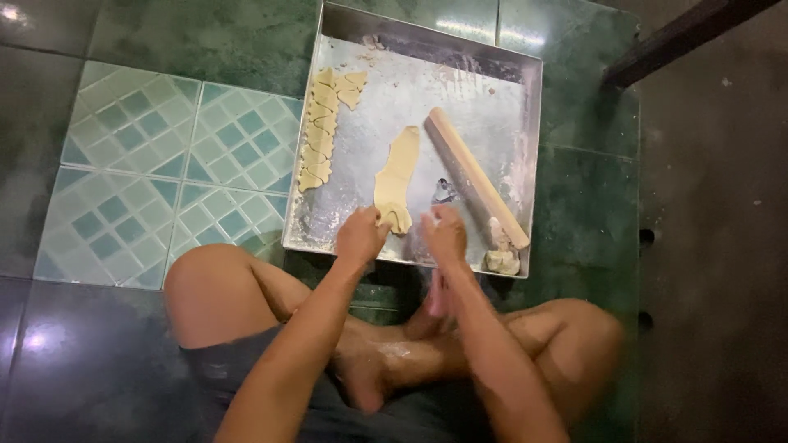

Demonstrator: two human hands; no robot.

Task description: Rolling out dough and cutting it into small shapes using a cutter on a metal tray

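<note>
I sit cross-legged on the floor in front of a square metal tray [509, 66] dusted with flour. A long flat strip of pale dough [400, 172] lies in its middle. My left hand [359, 235] pinches the near end of that strip. My right hand [446, 232] hovers just right of it with fingers curled and nothing visible in it. A small metal cutter [444, 191] lies just beyond my right hand. A wooden rolling pin [476, 176] lies diagonally on the right. Several cut dough pieces [322, 130] are lined up along the tray's left side.
A lump of leftover dough [501, 259] sits in the tray's near right corner. The floor is dark green tile with a patch of lighter patterned tiles [164, 164] to the left. A dark bar [681, 37] crosses the upper right.
</note>
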